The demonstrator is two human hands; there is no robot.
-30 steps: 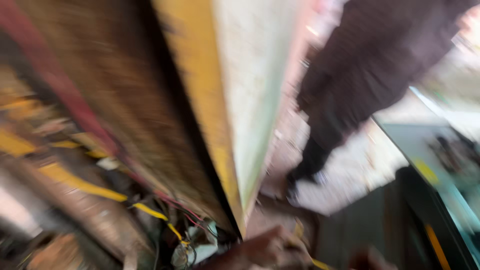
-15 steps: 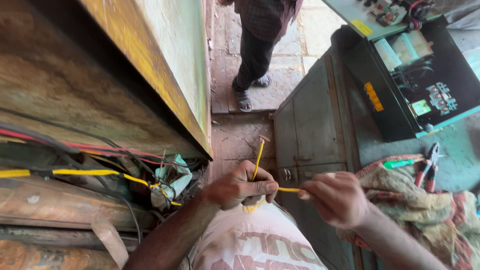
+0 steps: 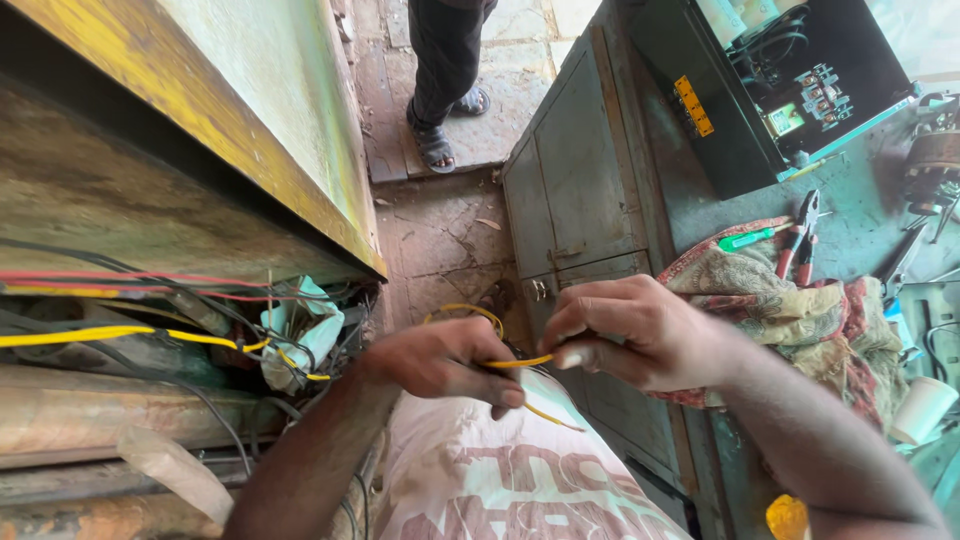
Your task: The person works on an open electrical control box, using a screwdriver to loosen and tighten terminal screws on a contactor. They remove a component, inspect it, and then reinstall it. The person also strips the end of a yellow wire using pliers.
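Between cabinets, yellow wire in 2 hands.

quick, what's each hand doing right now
Left hand: closed, pinching the yellow wire.
Right hand: closed, pinching the same yellow wire.

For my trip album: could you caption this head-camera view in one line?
Left hand and right hand pinch a yellow wire between them, beside a wired machine and a green metal cabinet.
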